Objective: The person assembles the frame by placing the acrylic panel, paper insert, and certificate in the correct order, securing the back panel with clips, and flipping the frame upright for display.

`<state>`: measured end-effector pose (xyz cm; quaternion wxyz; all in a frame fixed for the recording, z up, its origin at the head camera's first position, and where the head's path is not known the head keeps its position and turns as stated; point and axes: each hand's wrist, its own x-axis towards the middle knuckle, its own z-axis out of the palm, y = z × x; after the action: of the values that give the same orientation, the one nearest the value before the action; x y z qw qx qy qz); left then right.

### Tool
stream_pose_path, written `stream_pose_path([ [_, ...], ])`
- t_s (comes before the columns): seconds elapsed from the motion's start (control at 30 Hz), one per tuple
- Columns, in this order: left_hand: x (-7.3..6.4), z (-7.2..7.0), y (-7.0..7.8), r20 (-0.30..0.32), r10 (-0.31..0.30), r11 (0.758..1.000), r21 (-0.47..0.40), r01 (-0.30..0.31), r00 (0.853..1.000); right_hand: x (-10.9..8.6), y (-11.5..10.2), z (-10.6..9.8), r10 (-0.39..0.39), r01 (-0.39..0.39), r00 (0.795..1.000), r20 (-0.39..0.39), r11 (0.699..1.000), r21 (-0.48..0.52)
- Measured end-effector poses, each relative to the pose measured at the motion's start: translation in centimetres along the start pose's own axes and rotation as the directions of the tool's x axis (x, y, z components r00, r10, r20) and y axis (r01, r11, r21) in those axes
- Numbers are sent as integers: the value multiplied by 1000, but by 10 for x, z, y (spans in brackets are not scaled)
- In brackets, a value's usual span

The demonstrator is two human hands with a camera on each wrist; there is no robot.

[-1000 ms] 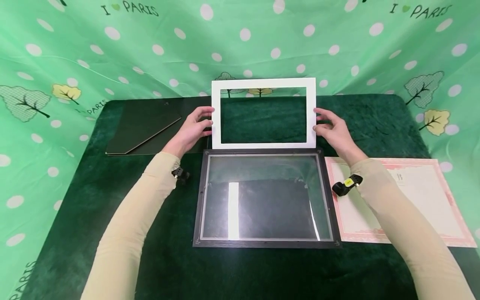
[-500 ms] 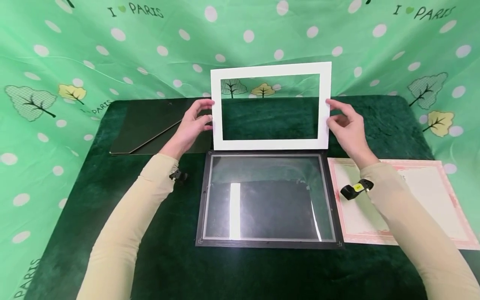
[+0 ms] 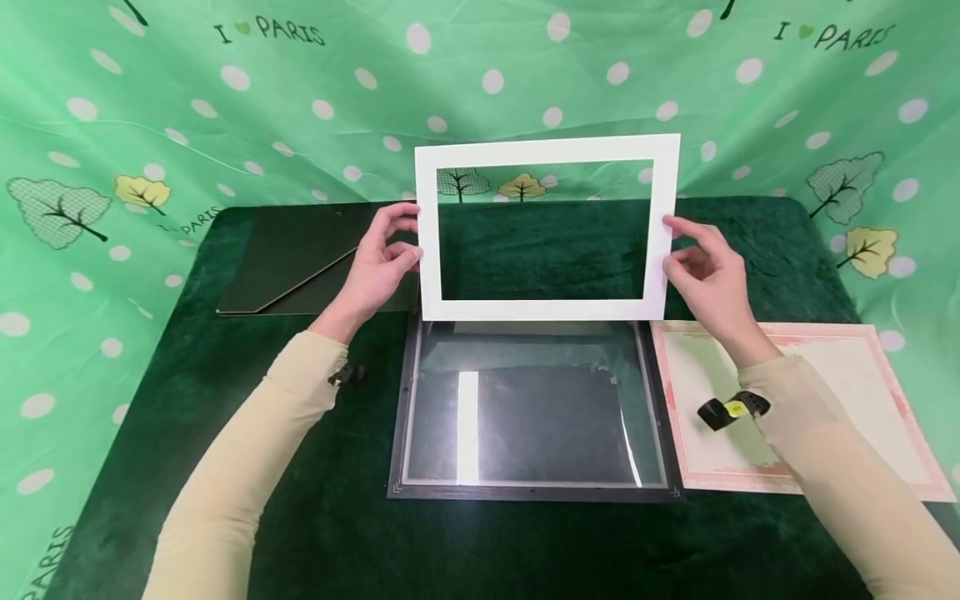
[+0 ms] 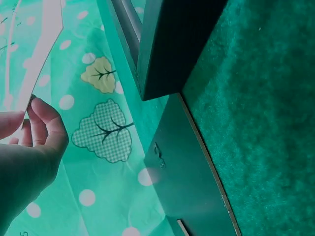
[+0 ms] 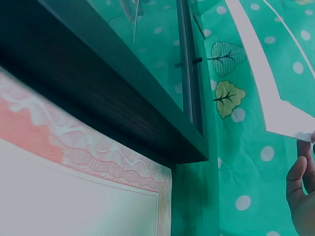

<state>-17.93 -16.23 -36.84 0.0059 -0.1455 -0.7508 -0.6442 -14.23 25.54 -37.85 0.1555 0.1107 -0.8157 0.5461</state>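
A white picture mat (image 3: 543,310) with a rectangular opening is held up, tilted, above the far edge of a black picture frame (image 3: 532,492). My left hand (image 3: 375,267) pinches the mat's left side between thumb and fingers; the left wrist view shows the thumb and fingers on its thin edge. On the opposite side my right hand (image 3: 708,271) pinches the mat's right edge. The frame lies flat on the table, its clear pane (image 3: 540,425) reflecting a bright strip of light. The mat's lower edge overlaps the frame's far rail in the head view.
A dark backing board (image 3: 292,250) with a slanted stand flap lies at the back left. To the frame's right lies a pink-bordered paper certificate (image 3: 832,400), partly under my right forearm. A dark green cloth (image 3: 322,533) covers the table, and a green dotted curtain (image 3: 487,50) hangs behind.
The mat has been raised from behind the frame and brought nearer, now overlapping its far rail. My right hand has moved right and slightly down; both hands keep hold of the mat.
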Motion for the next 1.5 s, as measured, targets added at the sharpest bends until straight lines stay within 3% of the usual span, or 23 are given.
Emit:
stream_pose_path([
  [0.13,-6,-3,4,9,-1,999,-47,1,1000,-4,-4,-2,-25,25,1000,-6,1000,-9],
  [0.27,-15,-6,12,58,2,985,-175,8,998,-7,-11,-3,-31,31,999,-9,999,-6],
  [0.33,-18,-6,16,99,10,957,-289,19,995,-8,-13,-3,-26,26,1000,-6,1000,-3],
  [0.5,-22,-2,29,226,56,846,-527,74,972,-12,-8,-5,17,-17,1000,0,1000,-12],
  [0.63,-25,3,40,292,96,794,-600,103,952,-12,0,-3,59,-58,998,13,997,-44],
  [0.83,-25,12,50,317,140,724,-679,122,938,-8,0,4,109,-101,992,68,989,-109],
  [0.97,-24,15,52,333,173,707,-697,118,927,-4,-1,7,146,-127,983,110,979,-158],
  [1.23,-22,19,53,345,236,703,-706,86,909,4,-11,12,181,-155,970,160,974,-163],
  [1.4,-20,24,57,333,254,687,-723,73,908,4,-23,20,103,-69,968,228,986,-152],
  [1.5,-16,30,63,330,267,676,-734,68,906,5,-38,26,22,18,952,306,992,-125],
])
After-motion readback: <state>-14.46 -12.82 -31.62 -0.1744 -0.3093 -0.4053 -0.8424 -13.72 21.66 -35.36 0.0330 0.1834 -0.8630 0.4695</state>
